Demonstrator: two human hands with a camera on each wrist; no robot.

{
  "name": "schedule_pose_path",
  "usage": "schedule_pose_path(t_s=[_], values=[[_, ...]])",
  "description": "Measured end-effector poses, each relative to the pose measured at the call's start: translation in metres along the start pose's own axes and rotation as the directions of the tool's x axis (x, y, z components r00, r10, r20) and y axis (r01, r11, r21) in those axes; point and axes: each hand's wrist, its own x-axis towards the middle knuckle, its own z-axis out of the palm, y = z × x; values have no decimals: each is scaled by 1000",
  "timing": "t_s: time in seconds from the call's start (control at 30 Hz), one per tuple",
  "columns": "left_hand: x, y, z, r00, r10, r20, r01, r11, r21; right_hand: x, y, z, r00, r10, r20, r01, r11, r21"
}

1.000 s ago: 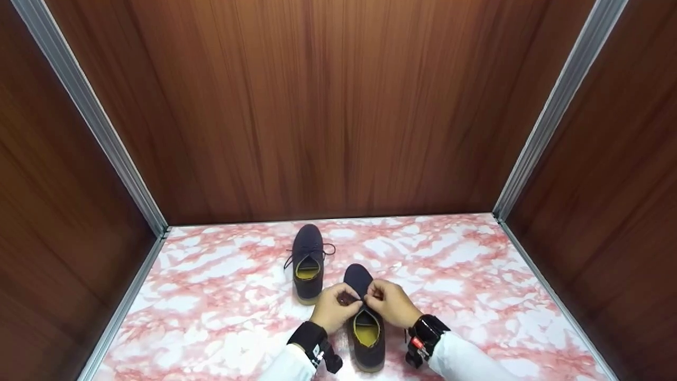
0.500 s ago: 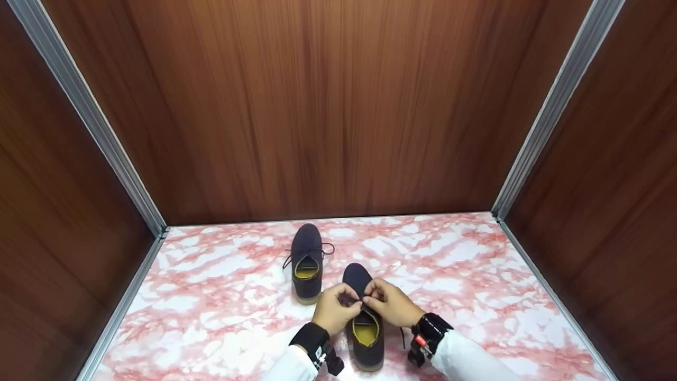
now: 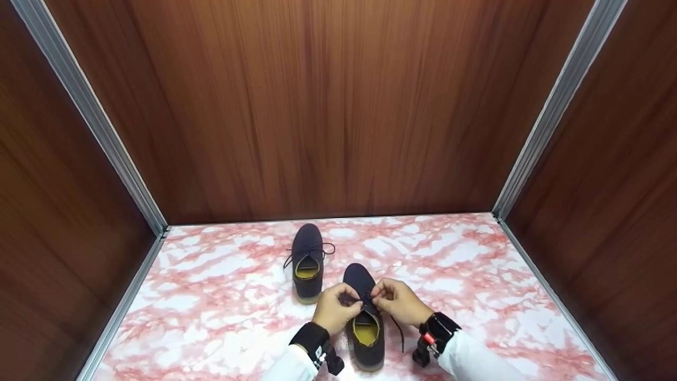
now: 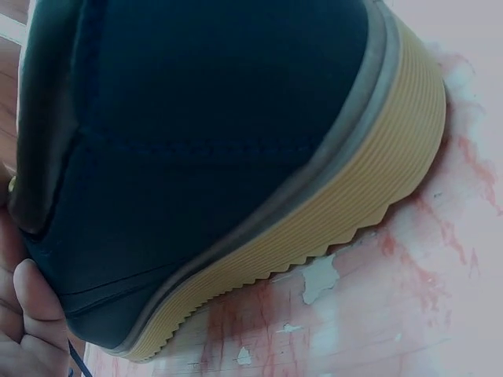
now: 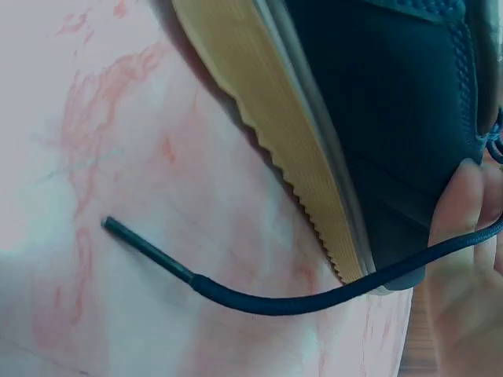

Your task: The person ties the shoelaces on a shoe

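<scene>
The nearer dark navy shoe (image 3: 358, 276) with a yellow lining points away from me. Its ribbed tan sole (image 4: 291, 228) shows in the left wrist view. Over its lacing, my left hand (image 3: 333, 310) brings thumb and forefinger together on the shoelace from the left side. Opposite it, my right hand (image 3: 400, 303) pinches the lace between thumb and fingers, a small gap from the left. From the right hand a loose lace end (image 5: 275, 305) with a hard tip hangs beside the shoe. The bit of lace inside each pinch is mostly hidden by fingertips.
The matching shoe (image 3: 307, 238), its lace tied in a bow, stands further back and to the left. Both shoes rest on a red-and-white marbled surface (image 3: 222, 307). Brown wood-grain panels (image 3: 328, 106) with metal corner strips (image 3: 555, 111) rise at the back and both sides.
My right hand has moved slightly right, away from the left, opening a small gap over the lacing. More of the loose lace end now shows beside the shoe. The left hand barely moves.
</scene>
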Motion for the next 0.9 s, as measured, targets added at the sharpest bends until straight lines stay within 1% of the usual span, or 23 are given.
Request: schedule_pose_path(t_s=[0.13,0.23,0.47,0.53,0.73,0.9], values=[[-1,0,-1,1000,15,15,-15,1000,16,1,-1,2,1000,23,-21,-23,1000,19],[-2,0,-1,999,33,30,-34,999,30,4,-2,3,999,32,-19,-33,999,-16],[-3,2,-2,994,99,53,-103,992,76,8,-6,5,1000,-9,-11,8,995,-104],[-3,2,-2,993,109,53,-113,990,82,9,-7,6,1000,1,-20,-3,993,-117],[-5,3,-5,992,115,57,-119,990,75,8,-8,9,998,14,-69,-24,989,-143],[-7,1,-13,985,133,111,-136,991,20,6,-6,11,994,-11,-113,-9,983,-182]])
